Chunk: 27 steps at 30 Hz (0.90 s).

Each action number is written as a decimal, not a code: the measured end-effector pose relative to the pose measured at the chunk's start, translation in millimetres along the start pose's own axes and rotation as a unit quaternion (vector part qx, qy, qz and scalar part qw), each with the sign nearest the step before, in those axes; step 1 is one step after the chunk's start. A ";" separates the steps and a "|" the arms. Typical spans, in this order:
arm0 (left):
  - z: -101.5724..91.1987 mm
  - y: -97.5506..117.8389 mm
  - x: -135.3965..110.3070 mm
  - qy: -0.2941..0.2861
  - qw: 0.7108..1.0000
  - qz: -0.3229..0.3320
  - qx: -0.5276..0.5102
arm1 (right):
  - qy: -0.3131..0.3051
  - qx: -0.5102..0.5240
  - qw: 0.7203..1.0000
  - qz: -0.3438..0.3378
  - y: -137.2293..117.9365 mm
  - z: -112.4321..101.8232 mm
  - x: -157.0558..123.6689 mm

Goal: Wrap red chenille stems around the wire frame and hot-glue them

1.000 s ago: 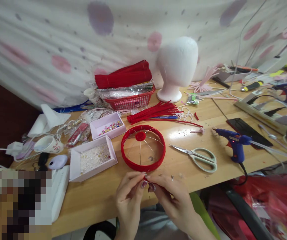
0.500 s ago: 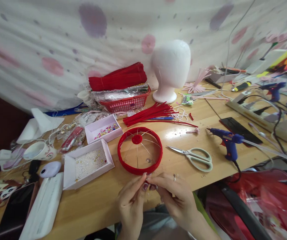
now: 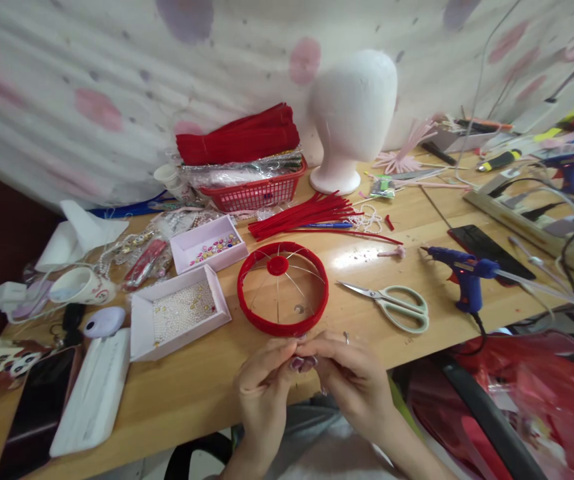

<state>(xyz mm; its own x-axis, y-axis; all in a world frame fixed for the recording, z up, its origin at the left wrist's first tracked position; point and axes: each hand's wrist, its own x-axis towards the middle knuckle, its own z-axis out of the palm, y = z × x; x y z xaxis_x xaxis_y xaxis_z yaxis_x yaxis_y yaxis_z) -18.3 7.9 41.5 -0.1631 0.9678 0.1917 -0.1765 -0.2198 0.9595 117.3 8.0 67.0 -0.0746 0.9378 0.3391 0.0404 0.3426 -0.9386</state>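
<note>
My left hand (image 3: 267, 387) and my right hand (image 3: 351, 380) meet fingertip to fingertip just in front of a red ring frame (image 3: 283, 288) with thin wire spokes and a red hub. Both hands pinch something tiny between thumb and fingers; it is too small to name. The ring lies flat on the wooden table (image 3: 191, 393), a little beyond my fingers. A bundle of red pipe cleaners (image 3: 311, 215) lies behind the ring.
Two pink trays of beads (image 3: 179, 313) (image 3: 210, 243) sit left of the ring. Scissors (image 3: 391, 305) and a blue glue gun (image 3: 461, 277) lie to the right. A red basket (image 3: 251, 180) and a white foam head (image 3: 351, 113) stand at the back.
The hands stay pinched together near the ring's front edge, with small finger movements. The view has shifted slightly; nothing on the table has moved.
</note>
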 end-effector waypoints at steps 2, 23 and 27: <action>0.4 0.6 1.3 0.001 1.000 -0.015 -0.007 | -0.007 0.004 1.000 0.021 -0.2 -0.7 0.8; -6.6 5.9 -5.7 0.005 1.000 0.000 0.017 | -0.103 0.031 0.991 0.078 -0.5 -8.0 -6.2; -6.0 6.0 -4.0 -0.011 0.999 0.032 0.022 | -0.101 0.056 0.985 0.126 2.1 -9.1 -7.5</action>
<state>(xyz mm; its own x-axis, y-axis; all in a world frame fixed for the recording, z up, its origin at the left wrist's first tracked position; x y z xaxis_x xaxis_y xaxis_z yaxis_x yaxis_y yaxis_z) -24.6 2.0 45.2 -0.1514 0.9546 0.2565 -0.1242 -0.2758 0.9531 127.1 2.2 63.1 -0.2741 0.9579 0.0852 -0.0257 0.0813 -0.9964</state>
